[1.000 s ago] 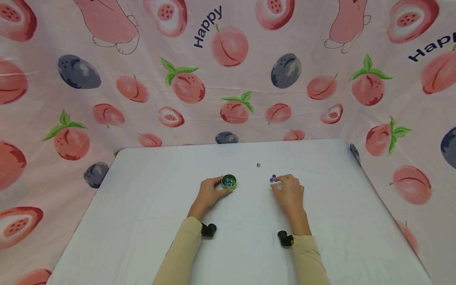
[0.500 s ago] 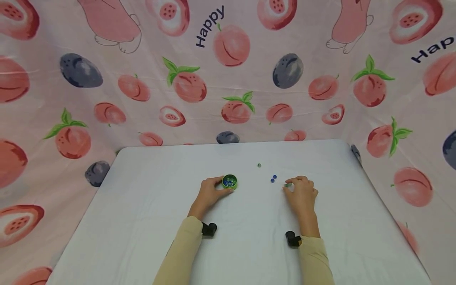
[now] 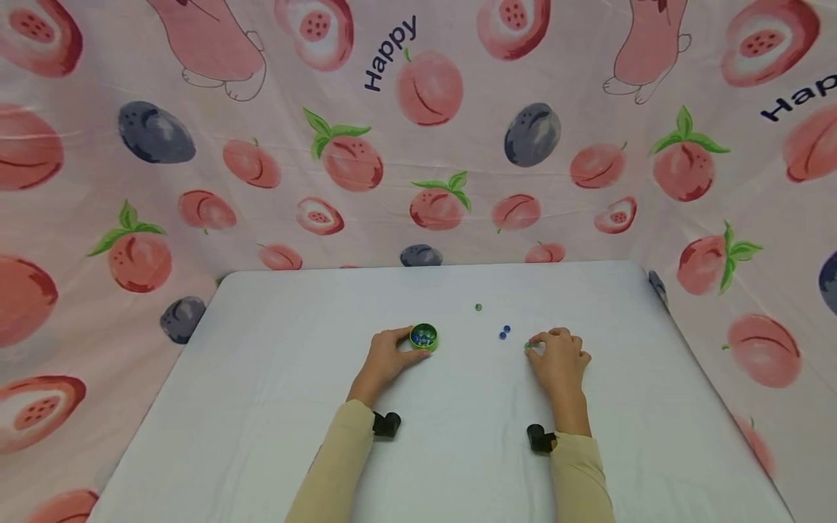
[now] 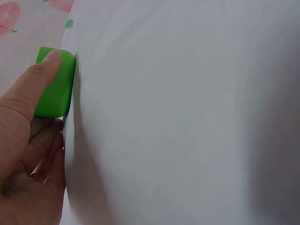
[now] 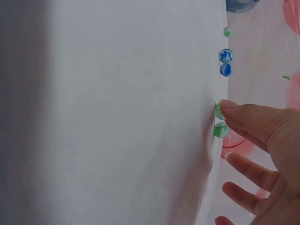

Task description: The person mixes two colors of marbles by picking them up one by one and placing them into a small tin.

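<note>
My left hand (image 3: 388, 361) grips a small round green cup (image 3: 431, 348) between thumb and fingers, and blue and green marbles (image 3: 423, 339) lie inside it. The left wrist view shows the thumb against the bright green wall (image 4: 56, 96), with the cup standing on the white table. Farther right, my right hand (image 3: 559, 365) pinches a clear green marble (image 5: 219, 111) at its thumb and forefinger tips, low on the table. A second green marble (image 5: 221, 130) sits close beside it. The other fingers (image 5: 251, 171) are spread apart, holding nothing.
Two blue marbles (image 3: 505, 333) lie side by side between the hands, nearer the right one. Behind them is a lone green marble (image 3: 479, 307). The white-covered table (image 3: 458, 450) ends at a fruit-print cloth (image 3: 366, 240) hung at the back and sides.
My right hand has moved right, away from the two blue marbles, to the green marbles, and its fingertips have come together on one. My left hand keeps its hold on the cup.
</note>
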Available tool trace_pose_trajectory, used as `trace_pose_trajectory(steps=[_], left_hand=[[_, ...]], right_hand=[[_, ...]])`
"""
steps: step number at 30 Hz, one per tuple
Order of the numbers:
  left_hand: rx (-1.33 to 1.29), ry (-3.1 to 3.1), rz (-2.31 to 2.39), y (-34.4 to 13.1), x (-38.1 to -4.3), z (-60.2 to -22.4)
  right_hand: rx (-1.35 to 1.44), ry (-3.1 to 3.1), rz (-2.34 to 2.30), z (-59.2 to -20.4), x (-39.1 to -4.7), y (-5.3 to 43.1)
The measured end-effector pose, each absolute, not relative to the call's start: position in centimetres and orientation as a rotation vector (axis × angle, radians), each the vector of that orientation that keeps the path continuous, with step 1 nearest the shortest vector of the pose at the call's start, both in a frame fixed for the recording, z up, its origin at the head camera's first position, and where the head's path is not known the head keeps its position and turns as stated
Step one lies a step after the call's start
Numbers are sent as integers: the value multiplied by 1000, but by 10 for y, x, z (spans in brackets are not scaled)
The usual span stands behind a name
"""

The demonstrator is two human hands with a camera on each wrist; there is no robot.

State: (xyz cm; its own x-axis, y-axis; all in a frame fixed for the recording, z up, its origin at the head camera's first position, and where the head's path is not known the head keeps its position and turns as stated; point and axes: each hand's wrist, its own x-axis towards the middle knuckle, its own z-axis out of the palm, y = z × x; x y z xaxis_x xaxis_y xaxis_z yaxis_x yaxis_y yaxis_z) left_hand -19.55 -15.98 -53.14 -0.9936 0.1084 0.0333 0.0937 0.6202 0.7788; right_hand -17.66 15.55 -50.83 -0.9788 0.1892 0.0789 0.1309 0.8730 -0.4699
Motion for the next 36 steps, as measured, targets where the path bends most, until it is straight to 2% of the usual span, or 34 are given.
trace_pose_trajectory(steps=[21, 36], left_hand=[[182, 2804, 1372, -158, -192, -528], [185, 2806, 1373, -158, -192, -525]], right_hand=[[-222, -2876, 840, -499, -172, 153], [-104, -2812, 976, -493, -177, 124]])
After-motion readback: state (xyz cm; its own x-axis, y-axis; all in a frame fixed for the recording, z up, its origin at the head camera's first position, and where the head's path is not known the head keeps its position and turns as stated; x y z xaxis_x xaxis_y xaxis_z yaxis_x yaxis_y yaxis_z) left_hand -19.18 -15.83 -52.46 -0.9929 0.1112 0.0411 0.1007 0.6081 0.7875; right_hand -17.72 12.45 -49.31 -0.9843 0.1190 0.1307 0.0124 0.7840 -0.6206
